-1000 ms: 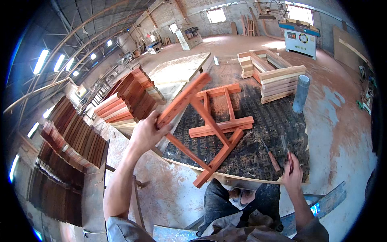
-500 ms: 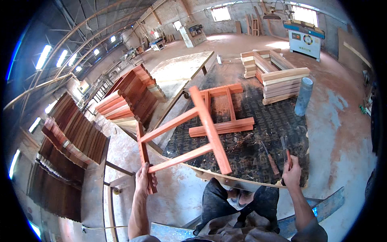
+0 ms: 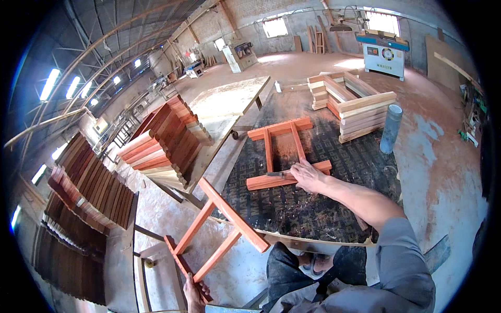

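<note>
My left hand [image 3: 194, 293] grips the end of one rail of a reddish wooden frame [image 3: 235, 218], tilted and held off the left front of the table. My right hand [image 3: 309, 177] is closed round a tool that looks like a chisel; its dark blade [image 3: 274, 173] points left over the front rail of another reddish frame [image 3: 280, 129]. That second frame lies on the black-topped table [image 3: 308, 214], its two crosspieces running between the front and back rails. My fingers hide the tool's handle. Partly under my right forearm shows the wooden handle of another tool [image 3: 361, 223].
Pale frames [image 3: 368, 104] are stacked at the table's far right beside a grey-blue cylinder [image 3: 391, 129]. To the left, reddish frames [image 3: 156, 143] are piled on a bench, with darker stacked wood [image 3: 96, 193] further left. A blue-and-white machine [image 3: 384, 57] stands at the back.
My left hand has lowered its frame toward me, down and left, away from above the table. My right hand has carried the chisel from the table's right front to the lying frame's front rail.
</note>
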